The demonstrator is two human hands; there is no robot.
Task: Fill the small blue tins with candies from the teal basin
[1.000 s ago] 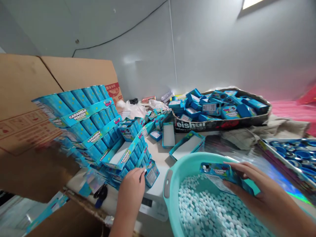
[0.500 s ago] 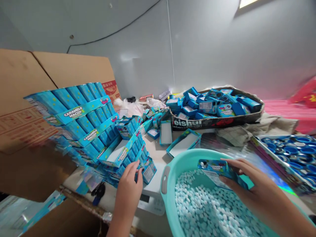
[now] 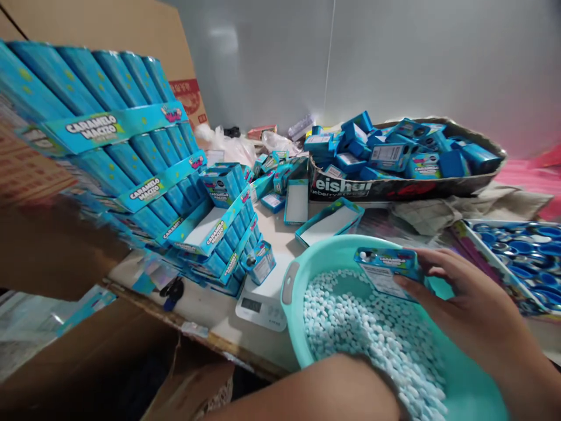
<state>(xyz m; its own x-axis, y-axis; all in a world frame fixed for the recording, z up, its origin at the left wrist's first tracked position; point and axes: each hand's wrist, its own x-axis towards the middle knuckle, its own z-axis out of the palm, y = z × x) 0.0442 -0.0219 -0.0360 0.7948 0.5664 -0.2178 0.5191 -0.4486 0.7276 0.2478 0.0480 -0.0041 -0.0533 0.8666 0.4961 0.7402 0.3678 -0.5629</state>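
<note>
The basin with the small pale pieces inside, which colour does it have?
The basin is turquoise; it shows best in the head view.

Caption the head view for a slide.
Right hand holds a blue box over a teal basin of pale pieces, left forearm across its near edge, digital scale alongside.

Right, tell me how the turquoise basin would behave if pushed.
The turquoise basin is probably fairly heavy, with loose candies spread across its bottom. Those small rounded candies would likely slide and roll inside. Its smooth, plastic-looking rim suggests a wall that flexes little.
</note>
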